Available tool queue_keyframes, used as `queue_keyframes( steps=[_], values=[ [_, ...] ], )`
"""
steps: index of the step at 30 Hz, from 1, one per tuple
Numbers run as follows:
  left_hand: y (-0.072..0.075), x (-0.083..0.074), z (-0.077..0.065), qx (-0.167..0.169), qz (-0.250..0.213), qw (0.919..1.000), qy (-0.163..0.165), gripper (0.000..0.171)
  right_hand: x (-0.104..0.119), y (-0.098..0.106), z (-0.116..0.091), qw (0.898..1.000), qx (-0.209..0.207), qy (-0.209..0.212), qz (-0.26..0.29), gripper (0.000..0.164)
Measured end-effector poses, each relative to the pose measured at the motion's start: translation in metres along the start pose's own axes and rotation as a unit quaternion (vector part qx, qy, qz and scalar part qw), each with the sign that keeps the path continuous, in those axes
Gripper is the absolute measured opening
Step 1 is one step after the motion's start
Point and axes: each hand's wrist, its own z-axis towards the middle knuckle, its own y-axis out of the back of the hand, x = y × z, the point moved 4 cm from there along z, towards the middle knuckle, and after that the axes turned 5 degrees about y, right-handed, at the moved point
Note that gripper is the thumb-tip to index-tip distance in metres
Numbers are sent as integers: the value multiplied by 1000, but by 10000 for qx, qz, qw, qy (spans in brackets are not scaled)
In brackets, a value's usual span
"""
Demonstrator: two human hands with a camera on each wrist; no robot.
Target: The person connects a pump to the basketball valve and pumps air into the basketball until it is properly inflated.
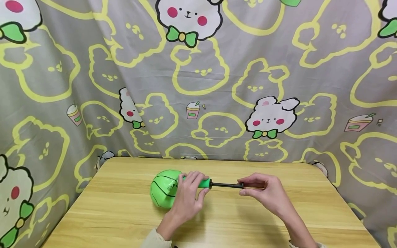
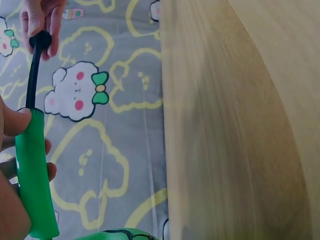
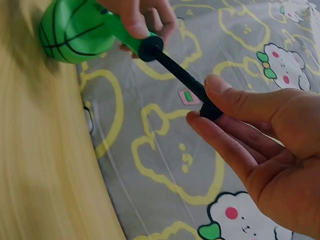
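A green ball [image 1: 161, 191] with black lines sits on the table at the left; its side facing the pump looks dented. My left hand [image 1: 187, 198] grips the green barrel of a hand pump [image 2: 35, 175], whose near end points at the ball. From the barrel's other end a black rod [image 3: 180, 74] sticks far out to the right. Thumb and fingers of my right hand [image 1: 266, 191] pinch the black knob [image 3: 211, 111] at the rod's tip. Where pump and ball meet is hidden behind my left hand in the head view.
Under the hands lies a light wood table [image 1: 124, 217]. A grey curtain [image 1: 214, 103] with yellow outlines and white cartoon animals hangs behind its far edge and along both sides.
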Motion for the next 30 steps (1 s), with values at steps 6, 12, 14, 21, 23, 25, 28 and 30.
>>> queue_keyframes(
  steps=[6, 12, 14, 21, 23, 25, 28, 30],
  values=[
    [0, -2, 0, -83, 35, 9999, -61, 26, -3, -15, 1, 9998, -169, -44, 101, 25],
    [-2, -2, -1, -85, 101, 9999, -73, 27, -6, -31, 1, 9991, -337, -23, 245, 24],
    [-2, -2, -1, -73, 98, 9999, -51, 27, -5, -35, 2, 9988, -401, 26, 297, 24],
    [-4, -4, -1, 25, 88, 10000, 6, 27, -3, -47, 2, 9972, -519, -33, 534, 23],
    [-5, -4, -2, 0, 88, 10000, -13, 28, -4, -50, 2, 9968, -578, -23, 552, 23],
    [-6, -5, -2, -40, 85, 9999, -60, 28, -5, -53, 2, 9965, -637, -1, 545, 23],
    [-8, -6, -3, -65, 77, 9999, -130, 28, -6, -58, 3, 9965, -663, -11, 508, 23],
    [-9, -7, -3, -48, 64, 9999, -140, 27, -7, -62, 4, 9967, -650, -46, 484, 23]
  ],
)
